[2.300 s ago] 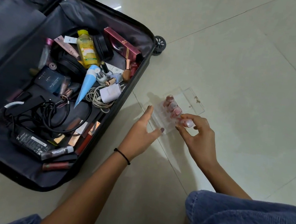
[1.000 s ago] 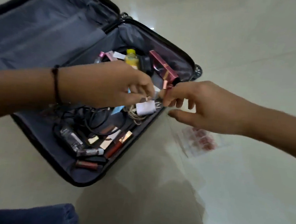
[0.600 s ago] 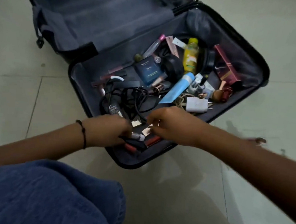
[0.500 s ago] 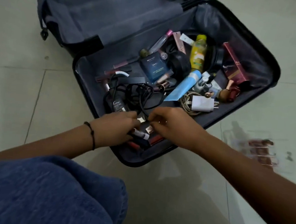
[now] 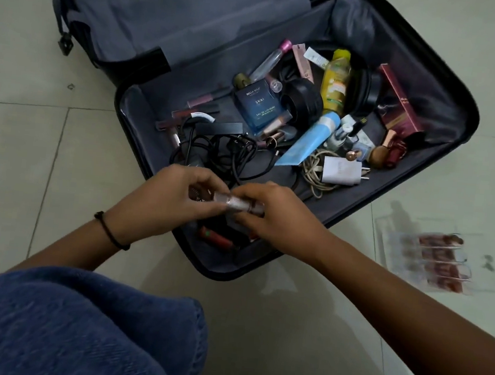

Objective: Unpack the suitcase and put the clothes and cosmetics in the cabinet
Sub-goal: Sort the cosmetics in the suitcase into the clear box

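Two hands: both over the near corner of the open suitcase [image 5: 447,109], meeting on one small cosmetic tube [image 5: 235,202].
Left hand [image 5: 175,201]: fingers curled, thumb and fingertips pinch the left end of the tube. Something dark sits in the palm, cannot tell what. Black band [image 5: 112,230] on the wrist.
Right hand [image 5: 279,217]: fingers curled, grips the right end of the same tube.
Tube: pale and shiny, lying roughly level, held above the suitcase contents. Blurred, label unreadable.
Suitcase: flat on the tile floor [image 5: 17,150], lid half [image 5: 196,10] folded away at the far side, grey lining.
Contents, middle: blue cologne box [image 5: 258,105], black round jar [image 5: 304,103] touching its right side, yellow bottle [image 5: 336,81] beside the jar.
Contents, right: maroon box [image 5: 399,102] against the far right wall, light blue tube [image 5: 308,143] on a slant, white charger plug [image 5: 341,171] on a coil of pale cable.
Contents, near side: black cables [image 5: 228,155] in a tangle just beyond the hands, red lipstick [image 5: 217,238] below the hands near the rim.
Outside: clear organiser [image 5: 433,256] with reddish lipsticks in a row, on the floor right of the suitcase, apart from it, blurred.
Foreground: denim knee [image 5: 76,322] at lower left.
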